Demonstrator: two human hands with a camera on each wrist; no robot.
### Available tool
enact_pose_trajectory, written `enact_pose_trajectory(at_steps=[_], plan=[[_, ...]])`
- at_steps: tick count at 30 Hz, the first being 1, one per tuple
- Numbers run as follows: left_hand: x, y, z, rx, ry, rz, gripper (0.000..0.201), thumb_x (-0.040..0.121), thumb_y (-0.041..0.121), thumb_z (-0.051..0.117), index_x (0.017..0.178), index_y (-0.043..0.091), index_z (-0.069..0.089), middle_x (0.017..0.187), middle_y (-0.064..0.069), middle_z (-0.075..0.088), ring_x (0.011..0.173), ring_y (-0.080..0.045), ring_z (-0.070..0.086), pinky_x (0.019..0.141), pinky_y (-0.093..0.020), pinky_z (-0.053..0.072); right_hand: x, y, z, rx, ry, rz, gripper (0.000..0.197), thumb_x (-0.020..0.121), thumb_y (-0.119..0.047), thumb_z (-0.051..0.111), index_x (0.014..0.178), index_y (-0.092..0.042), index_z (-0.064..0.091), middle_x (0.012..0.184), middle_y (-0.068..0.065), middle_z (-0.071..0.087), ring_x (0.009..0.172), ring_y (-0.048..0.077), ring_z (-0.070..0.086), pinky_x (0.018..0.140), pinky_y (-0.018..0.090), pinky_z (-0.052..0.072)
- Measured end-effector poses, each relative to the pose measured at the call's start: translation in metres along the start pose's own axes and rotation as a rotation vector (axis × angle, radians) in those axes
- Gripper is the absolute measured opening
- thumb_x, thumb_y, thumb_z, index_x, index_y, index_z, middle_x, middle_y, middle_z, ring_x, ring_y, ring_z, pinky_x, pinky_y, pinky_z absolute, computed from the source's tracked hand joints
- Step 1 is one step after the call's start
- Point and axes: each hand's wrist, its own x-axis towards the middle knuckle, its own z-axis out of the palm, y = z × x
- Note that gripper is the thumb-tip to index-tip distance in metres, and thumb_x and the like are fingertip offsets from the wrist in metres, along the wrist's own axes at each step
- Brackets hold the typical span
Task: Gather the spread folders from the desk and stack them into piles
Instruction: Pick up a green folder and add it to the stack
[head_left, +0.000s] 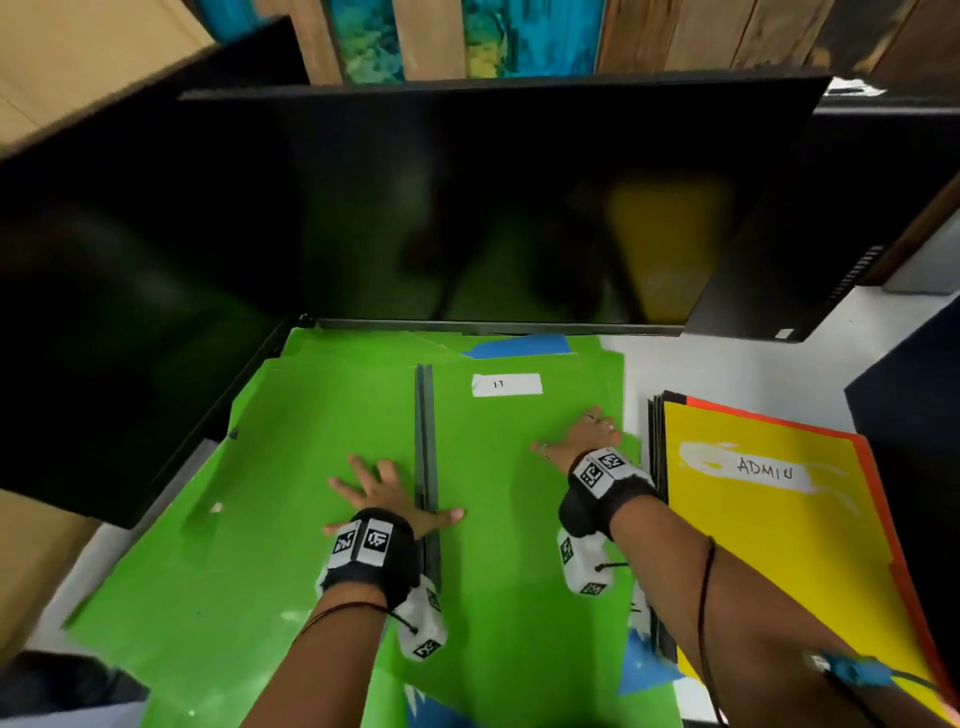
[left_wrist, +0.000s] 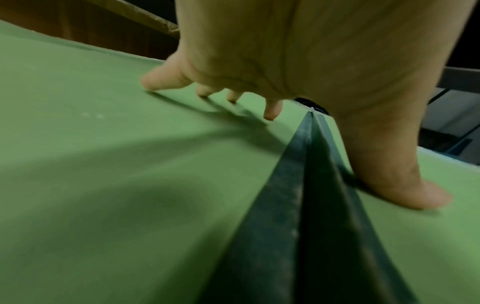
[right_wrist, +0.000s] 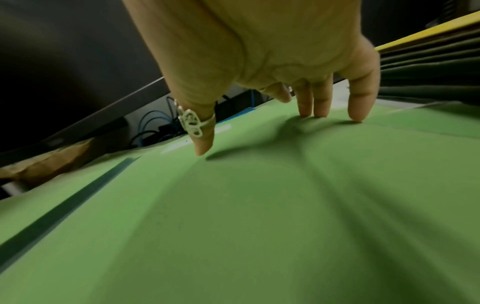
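Note:
Green folders lie side by side on the desk under the monitor, the left green folder (head_left: 291, 467) (left_wrist: 103, 164) and the right green folder (head_left: 509, 452) (right_wrist: 259, 205), which bears a white label (head_left: 506, 385). Dark spines (head_left: 427, 447) (left_wrist: 306, 205) run between them. My left hand (head_left: 387, 496) (left_wrist: 233, 61) lies flat with spread fingers across the spine, thumb on the right folder. My right hand (head_left: 576, 439) (right_wrist: 285, 82) presses flat on the right folder near its right edge. Blue folder corners (head_left: 519, 345) poke out beneath.
A stack topped by a yellow folder (head_left: 769, 545) marked ADMIN, with an orange one under it, sits at the right. A large black monitor (head_left: 467, 208) overhangs the desk's back. White desk surface (head_left: 727, 364) shows at the right. A cardboard box (head_left: 31, 545) stands at the left.

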Motion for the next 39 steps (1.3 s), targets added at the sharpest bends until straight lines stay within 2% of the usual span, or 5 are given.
enact_pose_trajectory(at_steps=[21, 25, 31, 34, 39], plan=[[-0.014, -0.006, -0.039, -0.505, 0.048, 0.127, 0.127, 0.057, 0.079, 0.058, 0.146, 0.027, -0.017, 0.152, -0.015, -0.027, 0.139, -0.045, -0.018, 0.113, -0.061, 0.006, -0.045, 0.040, -0.016, 1.039, 0.504, 0.067, 0.070, 0.079, -0.059, 0.059, 0.121, -0.003, 0.057, 0.126, 0.014, 0.058, 0.118, 0.029, 0.052, 0.101, 0.034, 0.037], [-0.035, 0.003, -0.056, -0.623, 0.086, 0.213, 0.128, 0.054, 0.078, 0.061, 0.143, 0.034, -0.020, 0.152, -0.015, -0.026, 0.138, -0.044, -0.022, 0.113, -0.059, 0.000, -0.052, 0.053, -0.028, 1.369, 0.475, 0.030, 0.051, 0.071, -0.067, 0.061, 0.071, -0.017, 0.051, 0.075, 0.001, 0.047, 0.078, 0.018, 0.042, 0.082, 0.029, 0.033], [-0.084, 0.015, -0.093, -0.773, 0.082, 0.606, 0.134, 0.039, 0.072, 0.065, 0.143, 0.040, -0.013, 0.158, -0.004, -0.007, 0.145, -0.029, -0.001, 0.116, -0.055, 0.014, -0.063, 0.055, -0.054, 1.594, 0.487, -0.113, 0.087, 0.043, -0.081, 0.065, 0.080, -0.003, 0.066, 0.100, 0.022, 0.067, 0.087, 0.023, 0.060, 0.095, 0.047, 0.048], [-0.108, 0.019, -0.105, -0.688, 0.104, 0.841, 0.128, 0.050, 0.065, 0.072, 0.146, 0.032, -0.006, 0.155, 0.010, 0.001, 0.144, -0.014, 0.003, 0.119, -0.042, 0.011, -0.068, 0.045, -0.058, 1.608, 0.445, -0.206, 0.066, 0.068, -0.070, 0.062, 0.082, -0.005, 0.065, 0.102, 0.021, 0.068, 0.094, 0.024, 0.064, 0.095, 0.045, 0.049], [-0.150, 0.032, -0.118, -0.750, 0.170, 1.072, 0.059, 0.070, 0.033, 0.078, 0.119, 0.022, 0.048, 0.110, 0.015, 0.056, 0.102, 0.009, 0.051, 0.090, -0.004, 0.035, -0.059, 0.037, -0.051, 1.556, 0.274, -0.303, 0.097, 0.048, -0.090, 0.056, 0.123, -0.028, 0.055, 0.130, -0.001, 0.058, 0.123, 0.023, 0.052, 0.106, 0.052, 0.037]])
